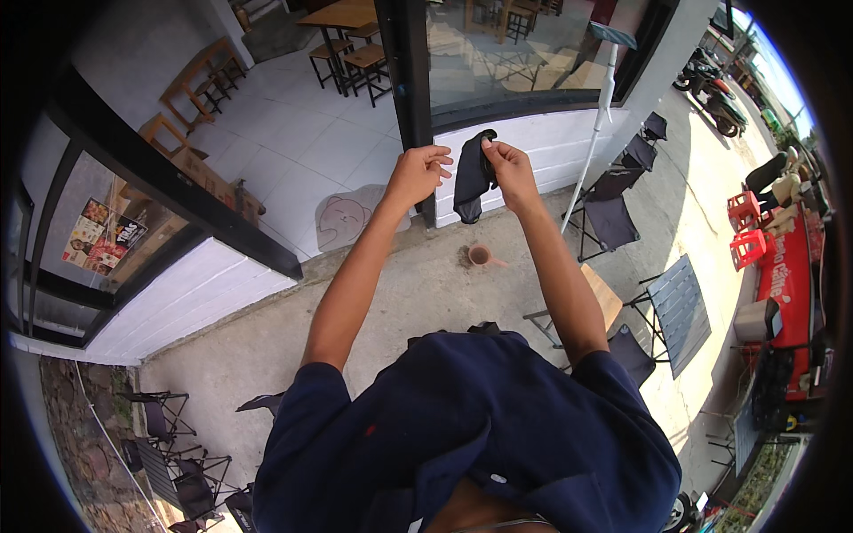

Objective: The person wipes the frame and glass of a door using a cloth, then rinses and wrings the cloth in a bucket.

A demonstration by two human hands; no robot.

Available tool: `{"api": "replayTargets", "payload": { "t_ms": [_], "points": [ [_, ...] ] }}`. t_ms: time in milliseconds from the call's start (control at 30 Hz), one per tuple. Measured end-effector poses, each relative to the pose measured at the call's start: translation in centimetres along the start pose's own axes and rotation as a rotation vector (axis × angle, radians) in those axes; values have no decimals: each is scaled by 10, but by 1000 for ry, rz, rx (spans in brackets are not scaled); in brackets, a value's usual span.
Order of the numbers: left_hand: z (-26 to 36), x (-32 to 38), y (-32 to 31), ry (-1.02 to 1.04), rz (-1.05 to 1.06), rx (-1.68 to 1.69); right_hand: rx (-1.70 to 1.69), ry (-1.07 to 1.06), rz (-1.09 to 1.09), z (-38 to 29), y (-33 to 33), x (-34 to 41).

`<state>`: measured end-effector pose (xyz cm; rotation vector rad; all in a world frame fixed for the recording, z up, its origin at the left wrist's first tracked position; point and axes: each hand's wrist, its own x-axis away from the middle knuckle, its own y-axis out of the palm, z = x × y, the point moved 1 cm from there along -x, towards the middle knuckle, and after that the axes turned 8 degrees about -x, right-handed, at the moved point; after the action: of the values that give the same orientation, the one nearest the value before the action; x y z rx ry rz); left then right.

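Note:
My right hand (512, 170) pinches the top edge of a dark cloth (472, 183) between thumb and fingers. The cloth hangs in a folded strip, in front of the low white wall (546, 150). To its left my left hand (422, 174) is raised beside the black door post, fingers apart and bent, with nothing in it. A small gap lies between that hand and the cloth. Below both hands, a reddish plastic dipper (480, 254) sits on the concrete ground, with dark dirt at its left side.
A squeegee on a white pole (595, 133) leans against the window at right. Folding chairs (612, 223) and a slatted folding table (678, 313) stand to my right. A cat-shaped mat (343, 220) lies in the doorway. More folding chairs (193, 490) are at lower left.

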<state>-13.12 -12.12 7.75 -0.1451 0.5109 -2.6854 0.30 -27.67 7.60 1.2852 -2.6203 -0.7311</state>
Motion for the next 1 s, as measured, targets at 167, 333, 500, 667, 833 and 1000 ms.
{"api": "replayTargets", "payload": {
  "t_ms": [167,333,500,667,833,1000],
  "points": [
    [29,13,29,302,100,-250,45,89,101,-5,-6,7],
    [1,-2,26,129,115,-259,98,50,141,-9,-17,5],
    [13,5,57,392,74,-119,11,120,134,-18,-22,9],
    [16,4,54,286,152,-312,-20,111,163,-32,-24,12],
    [3,0,7,155,-186,90,112,152,52,-54,-74,14],
    [41,-4,-35,99,-36,322,23,213,-3,-102,-42,8]
  ]
}}
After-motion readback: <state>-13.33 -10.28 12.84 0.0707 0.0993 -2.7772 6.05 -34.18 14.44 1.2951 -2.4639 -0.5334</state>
